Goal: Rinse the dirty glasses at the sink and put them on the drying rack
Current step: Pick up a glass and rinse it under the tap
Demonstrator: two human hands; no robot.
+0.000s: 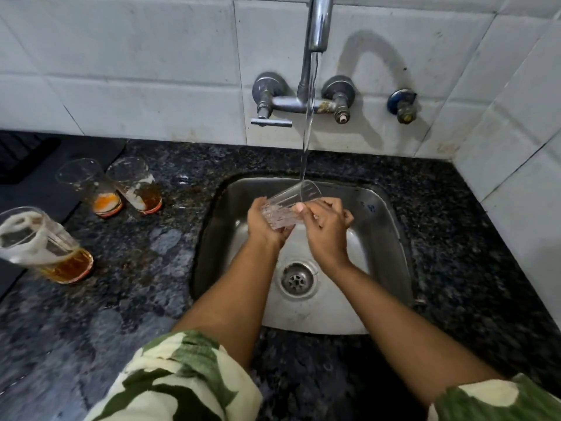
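Over the steel sink (376, 226), a clear glass (288, 205) is lying tilted under the tap's (317, 22) stream, its base hidden inside the left hand (264, 221). That hand's fingers are curling around the lower part; the right hand (326, 227) is pinching the side with thumb and fingers. On the counter (170, 268) to the left, three dirty glasses (133, 185) are standing; the nearest is partly cut off, beside a dark mat (27, 159) that is hard to make out.

The tap (317, 22) runs out of the top edge; a dark mat (27, 165) and the nearest dirty glass (42, 244) are cropped at left, while the left hand's (267, 221) fingers hide behind the rinsed glass (288, 205).
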